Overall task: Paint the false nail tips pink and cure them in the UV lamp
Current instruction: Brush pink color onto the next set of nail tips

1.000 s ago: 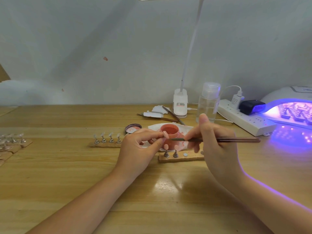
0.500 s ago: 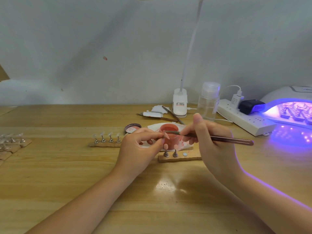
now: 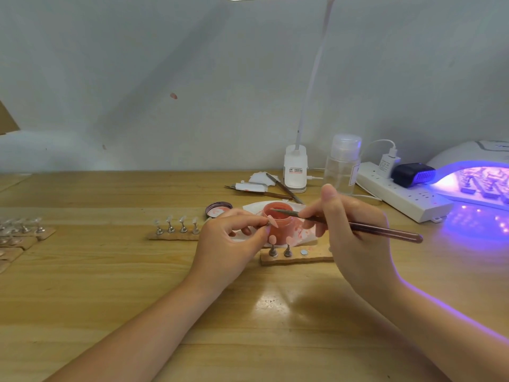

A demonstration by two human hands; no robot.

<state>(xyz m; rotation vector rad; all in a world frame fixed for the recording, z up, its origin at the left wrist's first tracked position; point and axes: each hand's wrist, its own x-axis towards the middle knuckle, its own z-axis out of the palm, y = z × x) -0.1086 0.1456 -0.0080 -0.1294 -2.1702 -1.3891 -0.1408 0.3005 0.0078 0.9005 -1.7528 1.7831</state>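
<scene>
My left hand (image 3: pixel 228 241) pinches a small pink nail tip (image 3: pixel 272 220) between thumb and forefinger, just in front of the open pot of pink gel (image 3: pixel 278 223). My right hand (image 3: pixel 349 227) holds a thin brush (image 3: pixel 358 228) whose bristle end reaches into the pot's mouth. Below the pot, a wooden strip (image 3: pixel 300 256) carries two pink tips on metal stands and one bare magnet. Further left another strip (image 3: pixel 176 230) holds several clear tips. The UV lamp (image 3: pixel 473 177) glows purple at the far right, with strips of tips inside.
The pot's lid (image 3: pixel 218 210) lies left of it on the wooden desk. Behind stand a desk-lamp base (image 3: pixel 295 172), a clear pump bottle (image 3: pixel 343 166), spare brushes and a white power strip (image 3: pixel 399 197). More clear tips (image 3: pixel 22 226) sit at the left edge.
My right hand has swung the brush up and left, from level beside the held tip to dipping into the pot. My left hand has stayed in place with the tip.
</scene>
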